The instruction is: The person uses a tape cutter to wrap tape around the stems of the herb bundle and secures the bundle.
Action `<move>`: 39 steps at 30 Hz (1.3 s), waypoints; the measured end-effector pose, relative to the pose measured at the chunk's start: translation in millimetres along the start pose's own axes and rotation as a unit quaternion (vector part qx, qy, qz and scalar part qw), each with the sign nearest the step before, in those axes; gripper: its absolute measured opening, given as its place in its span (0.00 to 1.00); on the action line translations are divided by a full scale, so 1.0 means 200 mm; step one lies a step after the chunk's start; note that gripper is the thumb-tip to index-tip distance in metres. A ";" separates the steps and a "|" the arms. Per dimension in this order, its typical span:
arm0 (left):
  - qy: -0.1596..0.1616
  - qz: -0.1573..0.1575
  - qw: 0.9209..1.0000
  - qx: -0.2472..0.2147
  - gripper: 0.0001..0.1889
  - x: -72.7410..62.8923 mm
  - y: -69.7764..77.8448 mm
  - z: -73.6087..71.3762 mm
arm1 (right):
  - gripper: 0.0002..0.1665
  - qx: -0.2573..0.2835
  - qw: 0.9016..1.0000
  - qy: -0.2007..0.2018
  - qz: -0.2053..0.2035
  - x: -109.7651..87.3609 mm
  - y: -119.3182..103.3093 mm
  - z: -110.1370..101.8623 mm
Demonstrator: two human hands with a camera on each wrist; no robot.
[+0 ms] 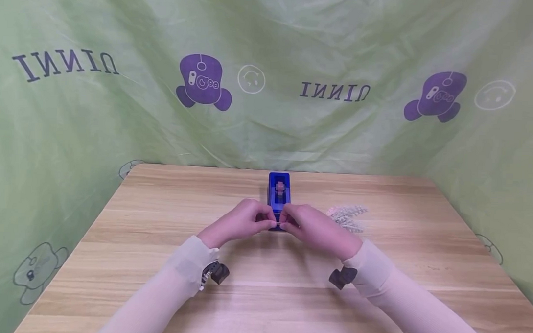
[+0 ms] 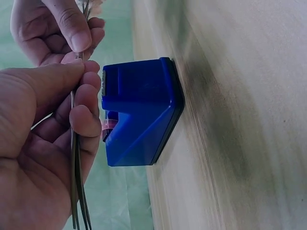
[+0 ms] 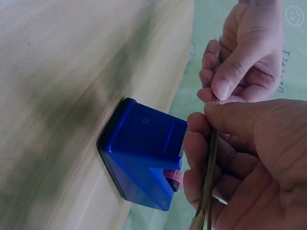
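Both hands meet in front of a blue tape dispenser [image 1: 285, 198], fingertips close together. My left hand [image 1: 242, 220] pinches a thin bundle of brown stems [image 2: 75, 167] between thumb and fingers; loose stem ends run down across its palm. The right hand [image 1: 315, 228] pinches the same stems [image 3: 211, 158] right beside the left fingertips. Pale, feathery dried flower heads [image 1: 348, 221], some pinkish, stick out past the right hand in the head view. Whether a piece of tape is on the stems cannot be made out.
The tape dispenser stands upright on a wood-grain table [image 1: 157, 260], with a pinkish tape roll [image 1: 280, 188] inside and a toothed cutting edge facing the hands. A green printed cloth [image 1: 267, 132] hangs behind the table and along its sides.
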State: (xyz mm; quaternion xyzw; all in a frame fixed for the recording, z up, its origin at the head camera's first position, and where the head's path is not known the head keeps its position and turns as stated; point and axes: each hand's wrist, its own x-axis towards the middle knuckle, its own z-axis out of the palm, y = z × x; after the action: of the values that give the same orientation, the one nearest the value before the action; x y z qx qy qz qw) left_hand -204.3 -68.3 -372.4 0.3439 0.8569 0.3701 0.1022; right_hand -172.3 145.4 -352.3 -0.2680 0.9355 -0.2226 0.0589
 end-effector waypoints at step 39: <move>0.010 0.001 1.000 0.001 0.05 0.01 0.02 0.02 | 0.06 0.006 0.999 0.010 -0.030 0.02 0.02 0.01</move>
State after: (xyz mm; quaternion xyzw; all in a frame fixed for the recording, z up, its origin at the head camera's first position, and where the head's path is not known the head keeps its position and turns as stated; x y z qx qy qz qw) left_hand -202.4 -63.6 -372.4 0.3408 0.8579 0.3732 0.0931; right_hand -177.7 144.9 -355.1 -0.2933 0.9263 -0.2323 0.0447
